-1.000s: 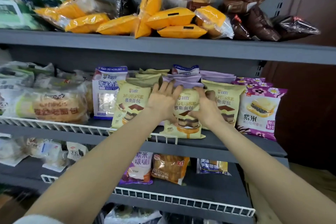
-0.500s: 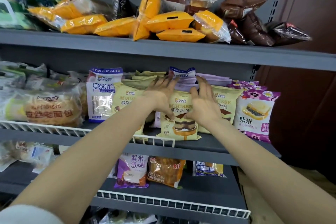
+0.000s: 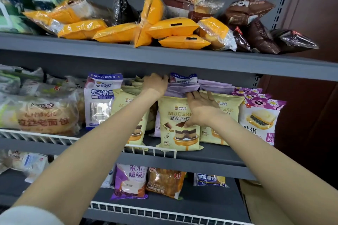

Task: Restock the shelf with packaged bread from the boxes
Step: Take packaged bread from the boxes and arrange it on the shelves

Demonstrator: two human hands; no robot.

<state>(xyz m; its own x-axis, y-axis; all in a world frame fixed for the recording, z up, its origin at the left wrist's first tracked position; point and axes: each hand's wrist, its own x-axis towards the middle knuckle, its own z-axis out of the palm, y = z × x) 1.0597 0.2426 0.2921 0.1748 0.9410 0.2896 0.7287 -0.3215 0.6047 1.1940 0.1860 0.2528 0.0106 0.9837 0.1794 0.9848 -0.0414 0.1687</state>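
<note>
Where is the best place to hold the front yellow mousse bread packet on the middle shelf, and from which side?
Probably pinch the flat sealed top edge of the yellow mousse bread packet, coming from the front and above. It stands nearly upright behind the white wire rail, neighbours crowd both sides, and the right hand already lies across its upper corner.

A shelf unit with three shelves in view. On the top shelf (image 3: pixel 164 60), bread packets lie piled side by side. On the middle shelf (image 3: pixel 210 155), a mousse bread packet (image 3: pixel 175 124) stands at the front behind a wire rail (image 3: pixel 151 150), with more packets to its left, right and rear. The left hand (image 3: pixel 155 85) reaches the back row; the right hand (image 3: pixel 203 107) rests on the front packet. On the lower shelf (image 3: pixel 201 204), packets lie beneath.
</note>
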